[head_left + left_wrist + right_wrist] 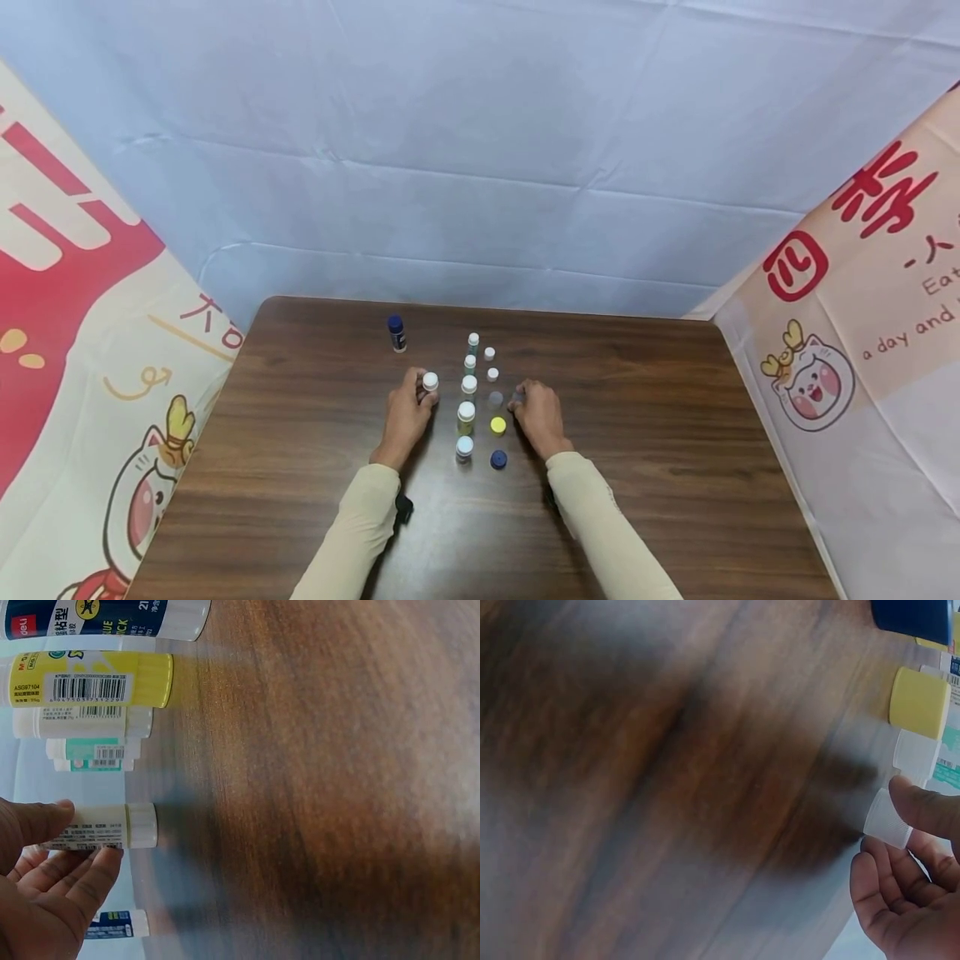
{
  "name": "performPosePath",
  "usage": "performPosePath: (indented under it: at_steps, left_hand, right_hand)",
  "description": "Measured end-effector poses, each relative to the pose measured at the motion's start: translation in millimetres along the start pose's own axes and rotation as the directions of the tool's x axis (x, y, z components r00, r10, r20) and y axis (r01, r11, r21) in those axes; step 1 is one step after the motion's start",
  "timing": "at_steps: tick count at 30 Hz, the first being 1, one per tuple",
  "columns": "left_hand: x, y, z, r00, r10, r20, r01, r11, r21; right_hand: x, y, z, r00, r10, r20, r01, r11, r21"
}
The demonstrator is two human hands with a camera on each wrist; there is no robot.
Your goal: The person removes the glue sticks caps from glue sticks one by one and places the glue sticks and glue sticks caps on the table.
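Note:
My left hand (403,421) grips a glue stick (140,825) with a pale label and a translucent end, its white top facing up in the head view. In the left wrist view, thumb and fingers lie on opposite sides of its label. Over to the right, my right hand (542,418) pinches a translucent ribbed cap (887,820) between thumb and fingers, close to the tabletop. Between the hands stands a row of several upright glue sticks with whitish tops, among them a yellow one (150,679) and a dark blue one (169,619).
Beside the row lie loose caps: a blue cap (498,459), a yellow cap (498,426), a translucent cap (496,400) and small white ones (492,374). A blue-capped glue stick (397,333) stands farther back on the wooden table (637,375). Cloth sheets (450,167) hang behind and at the sides.

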State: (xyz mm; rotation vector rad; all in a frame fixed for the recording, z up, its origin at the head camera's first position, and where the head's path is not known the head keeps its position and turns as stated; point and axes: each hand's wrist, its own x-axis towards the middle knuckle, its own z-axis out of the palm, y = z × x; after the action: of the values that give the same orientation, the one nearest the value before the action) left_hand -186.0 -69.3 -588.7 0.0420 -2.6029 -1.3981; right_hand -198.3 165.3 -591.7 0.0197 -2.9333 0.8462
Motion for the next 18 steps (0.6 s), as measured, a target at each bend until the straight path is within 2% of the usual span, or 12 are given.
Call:
performPosePath:
  at_steps: [8,18]
  left_hand:
    - [-1.0,-1.1,2.0,1.0,0.006,-0.016,-0.006,1.0,0.006]
    - [-2.2,1.0,2.0,1.0,0.0,-0.02,0.0,1.0,-0.028]
  right_hand:
    - [-1.8,2.8,4.0,0.999,-0.036,-0.039,0.037,0.999,0.015]
    - [-2.2,2.1,5.4,0.999,-0.021,-0.049,0.021,1.0,0.003]
